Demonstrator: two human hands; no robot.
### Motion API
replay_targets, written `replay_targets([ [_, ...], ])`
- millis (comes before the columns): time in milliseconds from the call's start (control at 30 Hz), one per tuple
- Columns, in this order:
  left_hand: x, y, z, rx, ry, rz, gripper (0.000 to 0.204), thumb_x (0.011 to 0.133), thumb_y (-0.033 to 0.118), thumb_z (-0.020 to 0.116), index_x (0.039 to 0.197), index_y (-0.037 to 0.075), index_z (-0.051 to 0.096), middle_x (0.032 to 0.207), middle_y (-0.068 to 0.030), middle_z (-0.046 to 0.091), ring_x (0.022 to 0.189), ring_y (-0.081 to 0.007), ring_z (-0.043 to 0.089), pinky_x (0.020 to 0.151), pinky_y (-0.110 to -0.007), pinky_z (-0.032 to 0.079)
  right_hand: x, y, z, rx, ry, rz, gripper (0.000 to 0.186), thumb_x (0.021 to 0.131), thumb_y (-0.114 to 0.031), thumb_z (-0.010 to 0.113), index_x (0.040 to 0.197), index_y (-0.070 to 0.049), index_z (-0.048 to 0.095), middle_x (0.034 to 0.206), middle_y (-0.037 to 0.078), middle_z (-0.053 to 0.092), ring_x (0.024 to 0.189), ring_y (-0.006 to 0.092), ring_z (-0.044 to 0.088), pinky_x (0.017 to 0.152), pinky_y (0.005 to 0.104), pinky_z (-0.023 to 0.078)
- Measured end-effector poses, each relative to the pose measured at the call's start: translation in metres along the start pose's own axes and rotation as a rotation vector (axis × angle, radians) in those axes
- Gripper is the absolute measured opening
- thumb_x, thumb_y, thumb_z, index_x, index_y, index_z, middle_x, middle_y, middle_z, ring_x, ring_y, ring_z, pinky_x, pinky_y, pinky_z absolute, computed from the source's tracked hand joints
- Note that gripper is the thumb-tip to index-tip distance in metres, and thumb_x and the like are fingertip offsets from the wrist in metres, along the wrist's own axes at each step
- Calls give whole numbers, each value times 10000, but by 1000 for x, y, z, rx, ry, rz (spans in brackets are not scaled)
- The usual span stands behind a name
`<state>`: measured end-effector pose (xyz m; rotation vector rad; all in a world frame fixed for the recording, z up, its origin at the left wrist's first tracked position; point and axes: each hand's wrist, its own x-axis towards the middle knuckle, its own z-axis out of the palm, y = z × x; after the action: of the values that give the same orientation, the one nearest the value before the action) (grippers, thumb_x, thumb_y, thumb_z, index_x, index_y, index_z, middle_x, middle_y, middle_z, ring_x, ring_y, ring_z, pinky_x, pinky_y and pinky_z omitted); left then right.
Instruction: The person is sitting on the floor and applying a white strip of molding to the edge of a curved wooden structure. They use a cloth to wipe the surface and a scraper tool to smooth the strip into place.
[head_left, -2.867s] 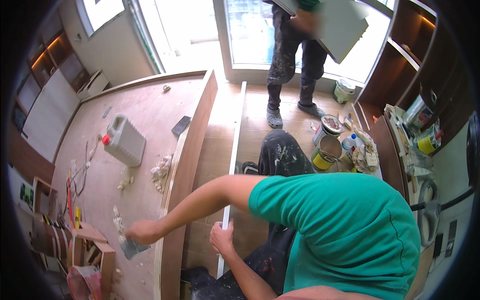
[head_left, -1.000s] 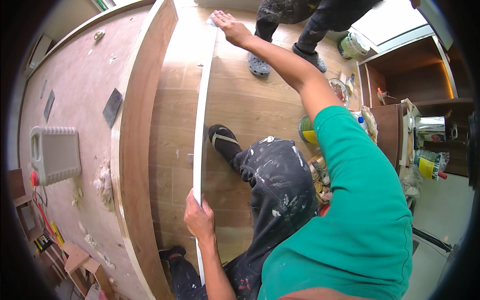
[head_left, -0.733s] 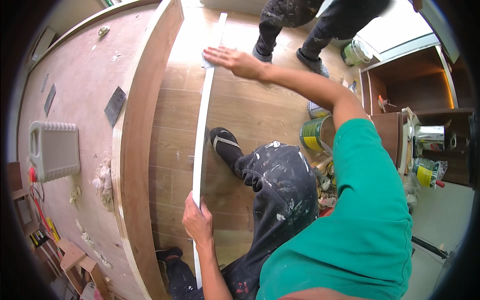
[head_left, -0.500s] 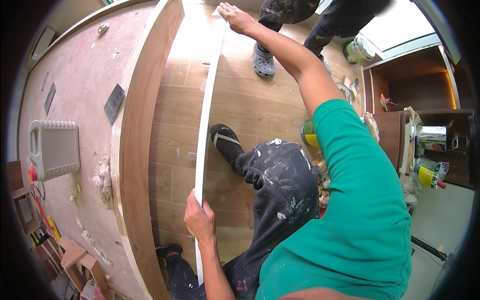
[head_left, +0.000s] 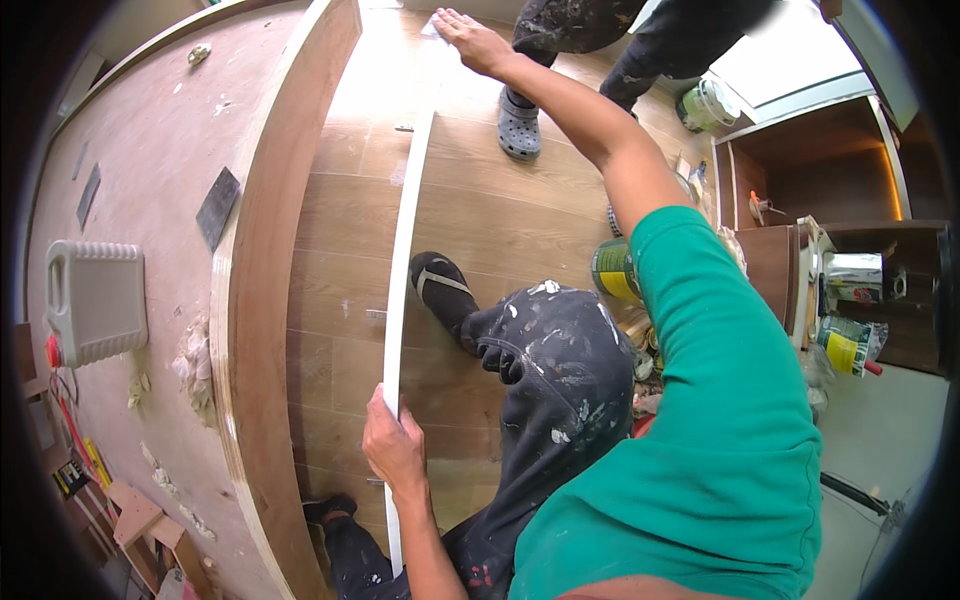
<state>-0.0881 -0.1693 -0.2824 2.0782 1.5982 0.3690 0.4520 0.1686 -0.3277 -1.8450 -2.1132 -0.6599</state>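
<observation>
A long, narrow white strip runs from near my lap toward the far side, its far part fading into glare. Around its near part my left hand is closed, thumb against the edge. My right arm reaches far forward. Its hand has fingers pressed together over a small white sheet-like piece whose material I cannot make out. Whether that hand touches the strip is lost in the brightness. My bent knee, in paint-spotted dark trousers, is beside the strip, and my slippered foot is close to it.
At left stands a long wooden panel edge with a plaster-marked board beyond. On that board are a grey jerrycan and dark flat plates. Another person's clog is ahead. Tins and an open cabinet lie right.
My right hand stays far forward with the white piece, shifted slightly left in view. The strip's far end looks separate from that hand now. My left hand keeps its hold.
</observation>
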Motion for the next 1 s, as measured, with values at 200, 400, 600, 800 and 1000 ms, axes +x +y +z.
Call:
replay_targets([
  [200, -3, -6, 0, 20, 14, -44, 378, 929, 49, 702, 1293, -7, 616, 1123, -232, 725, 977, -436, 706, 834, -498, 555, -37, -87, -16, 277, -54, -256, 466, 1049, 24, 415, 1498, -18, 530, 1553, 176, 527, 1473, 296, 482, 1263, 438, 366],
  [400, -1, 1, 3, -5, 18, 34, 395, 922, 47, 706, 1302, -9, 614, 1127, -227, 723, 982, -436, 702, 839, -492, 553, -13, 1, -4, 108, 14, -59, 554, 1017, 97, 333, 1546, -11, 459, 1613, 198, 438, 1506, 321, 428, 1288, 416, 320],
  [600, -6, 0, 2, 32, 14, -18, 389, 920, 46, 709, 1293, -12, 616, 1111, -226, 724, 964, -434, 703, 824, -487, 554, -40, -59, -12, 275, -6, -75, 590, 996, 124, 357, 1565, -15, 427, 1611, 212, 429, 1501, 301, 432, 1281, 429, 334],
  [800, -9, -3, 3, 14, 24, 6, 383, 929, 54, 705, 1295, -13, 615, 1106, -229, 725, 955, -439, 704, 819, -490, 555, -84, -107, -59, 415, 25, -261, 551, 1010, 133, 375, 1512, -42, 518, 1569, 175, 497, 1481, 278, 465, 1273, 417, 356],
  [1000, -2, 0, 2, 13, 25, 32, 369, 938, 66, 699, 1290, -10, 614, 1115, -229, 725, 961, -438, 704, 824, -493, 556, -32, -35, -20, 185, 58, 79, 569, 990, 121, 394, 1544, 5, 459, 1595, 214, 456, 1494, 307, 446, 1259, 409, 374],
])
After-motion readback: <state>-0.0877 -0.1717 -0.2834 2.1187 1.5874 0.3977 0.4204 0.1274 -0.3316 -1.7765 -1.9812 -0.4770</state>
